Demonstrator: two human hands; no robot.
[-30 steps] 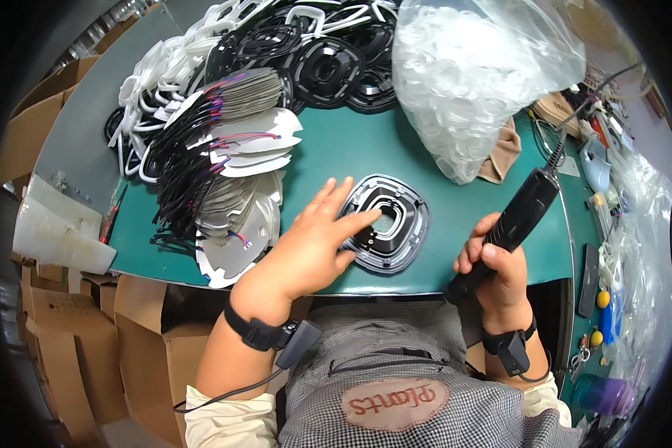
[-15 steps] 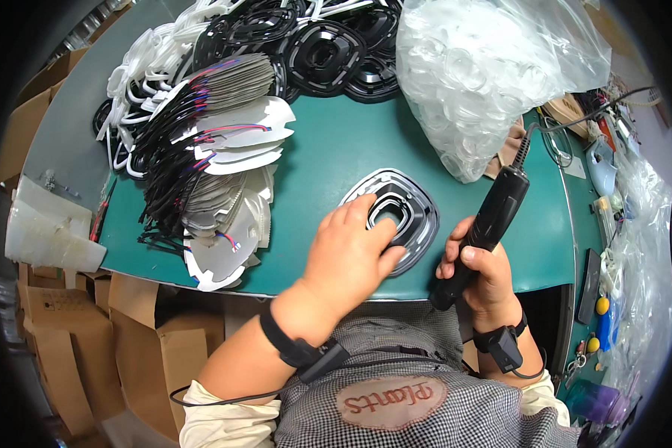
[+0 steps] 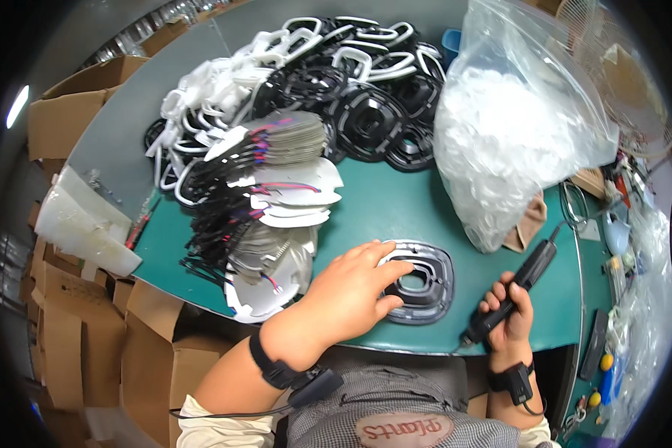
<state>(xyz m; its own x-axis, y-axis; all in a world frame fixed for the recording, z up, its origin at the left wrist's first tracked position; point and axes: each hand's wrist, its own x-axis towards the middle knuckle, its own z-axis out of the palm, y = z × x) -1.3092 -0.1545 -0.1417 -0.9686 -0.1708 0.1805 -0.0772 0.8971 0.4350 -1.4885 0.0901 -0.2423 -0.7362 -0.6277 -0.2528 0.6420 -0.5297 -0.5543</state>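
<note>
A rounded-square black plastic frame [image 3: 439, 295] with an oblong opening lies on the green tabletop in front of me. My left hand [image 3: 351, 291] grips its left side, fingertips over the rim and near the opening, thumb on the nearer edge. To the right, my right hand [image 3: 513, 317] is wrapped round a black corded electric screwdriver [image 3: 535, 267]. Its tip slants down to the left by the table's front edge, apart from the frame. Left of the frame is a stack of thin white and grey plates [image 3: 295, 142] with black, red and blue wires.
Behind sit piled black frames [image 3: 366, 123] and white ring-shaped parts [image 3: 201, 89]. A clear plastic bag [image 3: 515, 134] of transparent pieces stands at the back right, beside a brown cloth [image 3: 528, 224]. Cardboard boxes [image 3: 89, 328] fill the left side below the table. A fan [image 3: 627, 82] is far right.
My view has shifted, so the table sits lower in it. The screwdriver is farther right of the frame and lies more slanted. My left hand stays on the frame, fingers flatter.
</note>
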